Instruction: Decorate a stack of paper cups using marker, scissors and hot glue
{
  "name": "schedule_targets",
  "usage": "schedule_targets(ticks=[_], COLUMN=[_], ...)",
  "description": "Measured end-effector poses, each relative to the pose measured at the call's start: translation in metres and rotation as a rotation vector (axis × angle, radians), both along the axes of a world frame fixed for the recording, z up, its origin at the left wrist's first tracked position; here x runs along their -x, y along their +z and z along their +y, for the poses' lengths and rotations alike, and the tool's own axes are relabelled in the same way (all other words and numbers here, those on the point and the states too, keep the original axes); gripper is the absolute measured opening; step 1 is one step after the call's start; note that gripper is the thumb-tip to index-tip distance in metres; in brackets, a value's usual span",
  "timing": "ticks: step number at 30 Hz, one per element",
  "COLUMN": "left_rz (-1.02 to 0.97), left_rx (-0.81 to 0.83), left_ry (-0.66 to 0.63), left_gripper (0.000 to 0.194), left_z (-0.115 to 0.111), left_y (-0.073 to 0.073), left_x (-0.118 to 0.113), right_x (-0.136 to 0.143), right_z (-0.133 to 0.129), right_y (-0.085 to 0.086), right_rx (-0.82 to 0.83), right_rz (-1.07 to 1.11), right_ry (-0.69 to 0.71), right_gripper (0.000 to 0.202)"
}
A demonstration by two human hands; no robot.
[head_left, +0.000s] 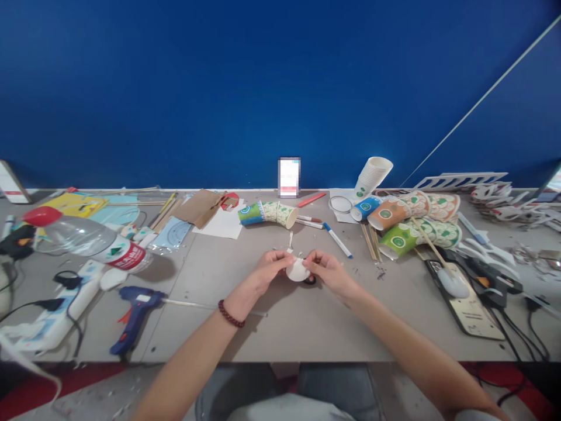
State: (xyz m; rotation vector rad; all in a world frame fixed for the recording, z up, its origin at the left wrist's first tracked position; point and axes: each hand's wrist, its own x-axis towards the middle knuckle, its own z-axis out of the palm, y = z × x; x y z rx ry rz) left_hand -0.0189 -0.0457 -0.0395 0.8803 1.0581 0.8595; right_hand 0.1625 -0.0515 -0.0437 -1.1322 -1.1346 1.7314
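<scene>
- Fingers of the left hand (267,272) pinched the upper left edge of a small white round piece (297,271), thumb against fingertips; those of the right hand (331,273) gripped its opposite edge in the same way.
- That piece was between the two hands, just above the grey table (197,327), near the middle. Its rounded outline looked already formed, and its visible face looked plain. Nothing could be seen fastened to it, though the fingers covered part of its rim.
- Just below the right hand lay a dark looped object (310,280), perhaps scissor handles; too little of it showed to be sure. A narrow white strip (291,240) lay just beyond the piece.
- Farther back, a row of patterned paper cups (268,214) had been fitted end to end in a bend; that part looked assembled, with the white piece apart from it. A blue-capped marker (338,240) lay to its right.
- More joined cups (421,234) lay on the right, while a stack of white cups (372,175) leaned behind them, seemingly unused.
- A blue glue gun (140,298) rested on its side at the left, out of both hands.
</scene>
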Motion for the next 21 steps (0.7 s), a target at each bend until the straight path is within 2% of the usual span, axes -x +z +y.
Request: schedule_targets(ticks=[6,15,21], left_rz=[0.016,0.086,0.186], left_rx=[-0.004,-0.075,-0.246], left_ry=[-0.003,0.006,-0.002], left_gripper=[0.030,0.033,0.026], left_z=[0.001,-0.003,-0.003], left_y=[-0.005,0.009,0.012], left_x=[-0.001,-0.004,-0.004], right_x=[0.000,0.001,0.000], right_z=[-0.002,-0.003,-0.004], right_y=[0.004,-0.003,-0.006], right_rx=[-0.054,-0.114,-0.173], right_rz=[-0.082,-0.210,-0.322], right_ry=[-0.034,-0.053,-0.069], right_gripper=[0.040,0.035,0.030])
